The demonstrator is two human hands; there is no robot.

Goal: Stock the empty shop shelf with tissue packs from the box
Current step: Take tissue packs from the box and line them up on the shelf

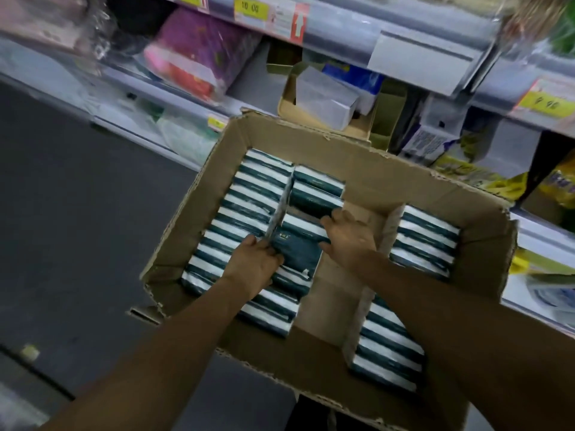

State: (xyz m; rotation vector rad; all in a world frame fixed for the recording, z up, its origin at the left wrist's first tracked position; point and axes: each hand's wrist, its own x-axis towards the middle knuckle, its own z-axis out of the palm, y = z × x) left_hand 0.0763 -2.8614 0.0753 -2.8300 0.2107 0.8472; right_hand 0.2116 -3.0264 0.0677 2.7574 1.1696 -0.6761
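Two bare forearms reach down into an open cardboard box [367,169] that stands on a dark floor [77,213] in a shop aisle. The left hand [253,265] and the right hand [350,241] grasp opposite ends of one dark green tissue pack [298,244], fingers curled over its edges, the pack tilted up above the others in the middle row. Around it the box holds more tissue packs [249,209] on edge, green and white stripes showing: a full row along the left wall, a partly emptied middle row, and a row on the right behind a cardboard divider [370,293]. Bare cardboard shows between the middle row and the divider. Beyond the box, grey shelves [342,32] carry yellow price labels [250,8]. On them sit a purple and pink wrapped bundle [199,51], a smaller open carton [311,113] with a white packet inside, and yellow bags [485,178] at the right. The shelving is blurred.
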